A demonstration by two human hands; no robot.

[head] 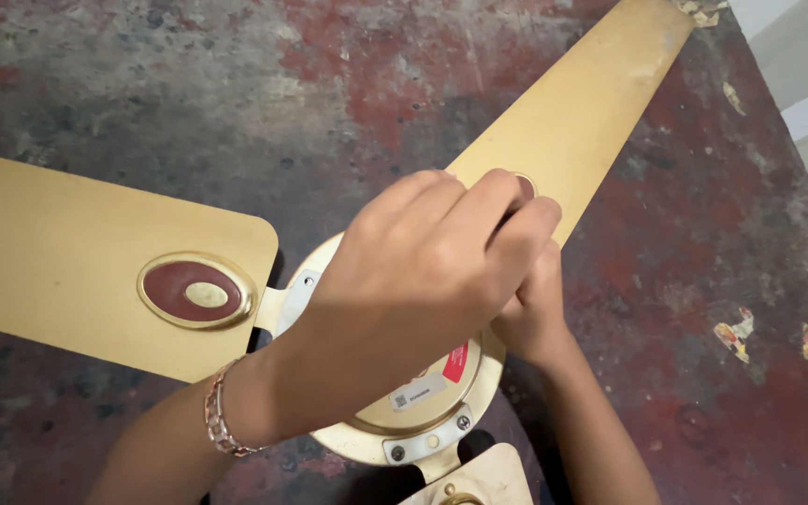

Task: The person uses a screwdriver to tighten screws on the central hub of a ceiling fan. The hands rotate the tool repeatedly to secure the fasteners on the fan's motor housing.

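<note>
I had a gold-painted metal ceiling fan [423,416] lying flat on the worn red-and-grey concrete floor [142,75], its round motor hub under my hands near the middle of the view. Both my hands met at the root of the long gold blade [582,103] that ran away from the hub toward the upper right, its long axis on a diagonal and its far tip close to the white wall [797,65] at the corner. My left hand [423,271] lay over the hub with the fingers curled down and bunched together at the blade's base; it covered whatever they pinched, so I could not tell what, if anything, they gripped. A metal link bracelet [220,423] sat on that wrist. My right hand [530,309] was tucked beneath the left, pressed against the hub's rim by the same blade root; its fingers were hidden, and I could not tell how far they were open.

A second gold blade [67,252] stretched off to the left, broad end toward the hub, bearing an oval maroon-and-gold ornament [196,292]. The root of a third blade [469,477] poked down off the bottom edge.

Bare floor lay open above the hub between the two long blades, and to the right of my forearm, where flecks of peeled paint [733,335] were scattered.
</note>
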